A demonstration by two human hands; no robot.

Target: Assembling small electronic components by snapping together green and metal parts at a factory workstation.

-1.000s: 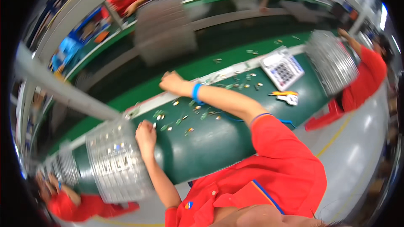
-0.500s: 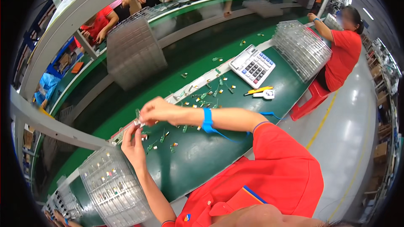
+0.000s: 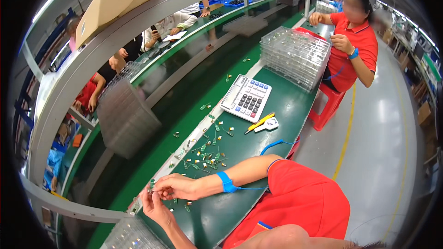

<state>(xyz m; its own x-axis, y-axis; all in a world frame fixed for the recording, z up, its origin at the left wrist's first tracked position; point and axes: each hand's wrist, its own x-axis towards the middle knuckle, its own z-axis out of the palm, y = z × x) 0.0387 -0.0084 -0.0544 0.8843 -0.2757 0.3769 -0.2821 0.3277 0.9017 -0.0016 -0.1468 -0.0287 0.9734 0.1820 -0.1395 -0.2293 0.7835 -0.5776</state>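
My left hand [image 3: 158, 210] and my right hand [image 3: 177, 186] meet at the table's far edge, at the lower left of the picture. Between their pinched fingertips is a small green circuit board [image 3: 152, 183], mostly covered by the fingers. A blue strap [image 3: 226, 182] with a cord circles my right wrist. Several similar green boards with thin leads and small white-and-yellow parts [image 3: 214, 150] lie scattered beyond my right forearm, and a few more lie under my hands on the green tabletop [image 3: 221, 212].
A white calculator [image 3: 248, 99], a yellow pen-like tool [image 3: 260, 122] and a white round-headed tool [image 3: 267, 125] lie further right. Clear tray stacks [image 3: 295, 57] stand beyond them and at lower left [image 3: 131, 235]. A co-worker in red [image 3: 353, 41] sits at far right. A grey frame [image 3: 74, 210] crosses at left.
The view has swung, so the table and my hands appear lower. My hands stay together at the fingertips, with my right fingers now beside the left ones. The co-worker's hands are now apart and raised.
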